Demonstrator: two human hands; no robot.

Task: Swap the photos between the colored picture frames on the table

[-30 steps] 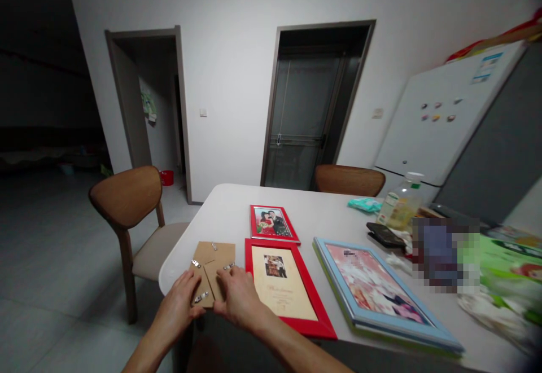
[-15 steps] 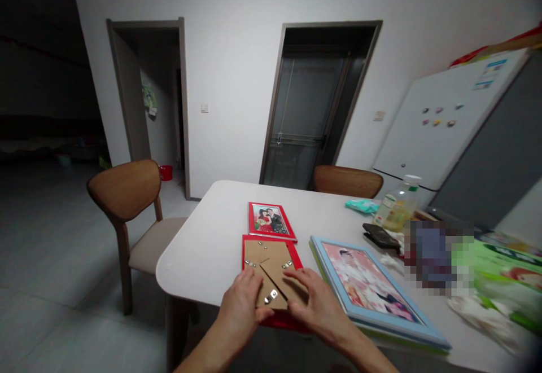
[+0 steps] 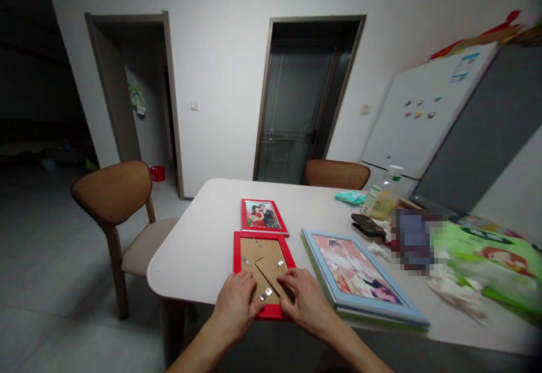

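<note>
A red picture frame (image 3: 237,254) lies face down at the table's near edge, its brown backing board (image 3: 269,251) showing metal clips and a diagonal stand piece. My left hand (image 3: 235,305) grips the near left side, fingers bent over the board's edge and thumb by the near rail. Opposite it, my right hand (image 3: 308,302) holds the near right side the same way. Just beyond lies a second red frame with a couple's photo (image 3: 263,216), face up. To the right of my right hand, a light blue framed photo (image 3: 359,274) rests on a green-edged frame.
On the white table (image 3: 190,254) to the right are a bottle of yellowish liquid (image 3: 382,195), a black item (image 3: 367,225), a teal packet (image 3: 350,197), crumpled tissues (image 3: 459,294) and a green pack (image 3: 486,249). Chairs stand at the left (image 3: 114,192) and far side (image 3: 337,174).
The board's near edge has shifted away from me, and the frame's red near rail now shows below it. Both hands stay on it. The whole view has swung slightly right.
</note>
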